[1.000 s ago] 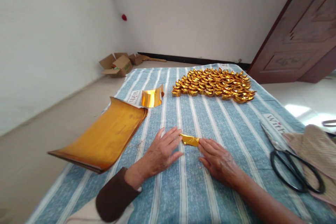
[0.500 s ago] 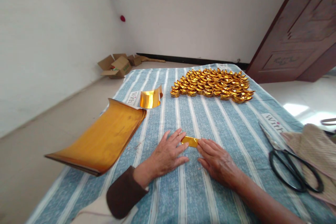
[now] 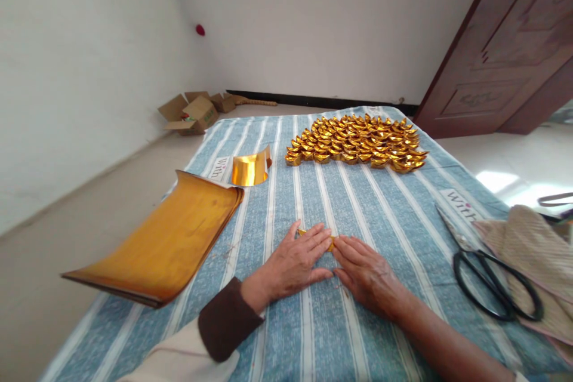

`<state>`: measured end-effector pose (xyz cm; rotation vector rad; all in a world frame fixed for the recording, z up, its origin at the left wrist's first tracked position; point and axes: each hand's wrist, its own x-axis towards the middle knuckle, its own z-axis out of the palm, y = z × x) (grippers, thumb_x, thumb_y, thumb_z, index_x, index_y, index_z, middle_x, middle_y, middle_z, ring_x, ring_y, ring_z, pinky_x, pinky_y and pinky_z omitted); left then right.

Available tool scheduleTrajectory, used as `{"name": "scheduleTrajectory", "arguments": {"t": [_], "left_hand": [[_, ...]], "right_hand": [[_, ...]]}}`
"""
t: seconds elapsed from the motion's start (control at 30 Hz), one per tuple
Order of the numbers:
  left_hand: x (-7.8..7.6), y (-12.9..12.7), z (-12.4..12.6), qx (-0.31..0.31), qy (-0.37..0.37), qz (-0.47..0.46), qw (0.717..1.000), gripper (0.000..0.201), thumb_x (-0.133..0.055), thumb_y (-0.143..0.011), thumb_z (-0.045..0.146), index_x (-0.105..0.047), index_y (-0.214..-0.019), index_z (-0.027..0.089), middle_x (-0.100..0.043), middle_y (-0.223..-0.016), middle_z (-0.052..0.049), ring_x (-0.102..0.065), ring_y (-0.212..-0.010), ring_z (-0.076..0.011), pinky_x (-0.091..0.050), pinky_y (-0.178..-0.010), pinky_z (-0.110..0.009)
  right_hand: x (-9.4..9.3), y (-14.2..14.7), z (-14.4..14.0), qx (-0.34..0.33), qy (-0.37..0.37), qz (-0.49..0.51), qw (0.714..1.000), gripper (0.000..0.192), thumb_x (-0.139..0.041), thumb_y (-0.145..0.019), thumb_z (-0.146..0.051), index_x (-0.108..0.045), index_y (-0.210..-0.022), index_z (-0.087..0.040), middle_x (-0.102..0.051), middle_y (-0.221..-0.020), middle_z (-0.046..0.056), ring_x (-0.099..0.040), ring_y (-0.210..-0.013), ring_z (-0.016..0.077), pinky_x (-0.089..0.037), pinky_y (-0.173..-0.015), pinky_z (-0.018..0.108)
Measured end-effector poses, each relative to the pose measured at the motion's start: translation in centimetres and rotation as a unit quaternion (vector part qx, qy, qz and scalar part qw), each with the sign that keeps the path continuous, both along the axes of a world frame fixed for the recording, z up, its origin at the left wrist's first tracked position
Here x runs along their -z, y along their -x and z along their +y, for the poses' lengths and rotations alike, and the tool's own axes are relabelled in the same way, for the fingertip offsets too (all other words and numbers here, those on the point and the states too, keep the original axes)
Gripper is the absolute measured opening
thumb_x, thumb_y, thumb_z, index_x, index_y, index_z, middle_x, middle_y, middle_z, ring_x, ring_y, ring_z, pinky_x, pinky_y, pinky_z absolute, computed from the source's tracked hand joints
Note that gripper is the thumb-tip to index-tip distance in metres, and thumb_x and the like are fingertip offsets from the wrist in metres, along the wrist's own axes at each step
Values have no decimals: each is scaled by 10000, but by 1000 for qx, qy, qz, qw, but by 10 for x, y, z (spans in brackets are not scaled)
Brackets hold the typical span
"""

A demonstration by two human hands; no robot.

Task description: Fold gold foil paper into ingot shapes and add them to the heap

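A small folded strip of gold foil paper point(image 3: 331, 245) lies on the striped cloth, mostly hidden under my fingers. My left hand point(image 3: 301, 259) rests across it with fingers stretched out flat, pressing it from above. At the strip's right end, the fingertips of my right hand point(image 3: 364, 271) touch it, the fingers extended side by side and the thumb apart. To the left sits a stack of large gold paper sheets point(image 3: 165, 236). Beyond it stands a smaller curved pile of gold foil paper point(image 3: 250, 169). Many folded gold paper ingots point(image 3: 358, 142) are grouped at the far end.
Black-handled scissors point(image 3: 490, 277) lie at the right, partly on a beige folded cloth point(image 3: 532, 256). The blue-and-white striped cloth point(image 3: 398, 310) covers the table. Open cardboard boxes point(image 3: 192, 116) stand on the floor at the back left; a wooden door point(image 3: 487, 65) is at the right.
My left hand has slid right along the gold strip, now covering most of it, its fingers close to my right hand. The right hand stays at the strip's end. The view shifted slightly.
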<state>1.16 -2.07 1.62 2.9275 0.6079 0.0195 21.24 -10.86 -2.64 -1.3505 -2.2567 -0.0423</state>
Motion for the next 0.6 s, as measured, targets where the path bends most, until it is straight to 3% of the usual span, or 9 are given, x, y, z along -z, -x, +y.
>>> {"name": "scheduleTrajectory", "arguments": {"t": [0.27, 0.6], "left_hand": [[8, 3, 3, 13, -10, -46, 999, 544, -399, -995, 527, -448, -1407, 176, -460, -1478, -126, -371, -1402, -280, -192, -1138, -560], [9, 7, 2, 5, 4, -13, 1000, 589, -352, -999, 550, -390, -1450, 173, -400, -1521, -117, -296, -1440, -266, -182, -1145, -529]], "right_hand": [[1, -4, 0, -26, -63, 5, 998, 274, -469, -946, -148, -633, -1148, -64, -672, -1172, 146, -578, -1196, 282, -513, -1027, 431], [0, -7, -3, -8, -120, 27, 992, 223, -481, -935, -137, -660, -1058, -85, -705, -1077, 135, -640, -1080, 279, -585, -891, 407]]}}
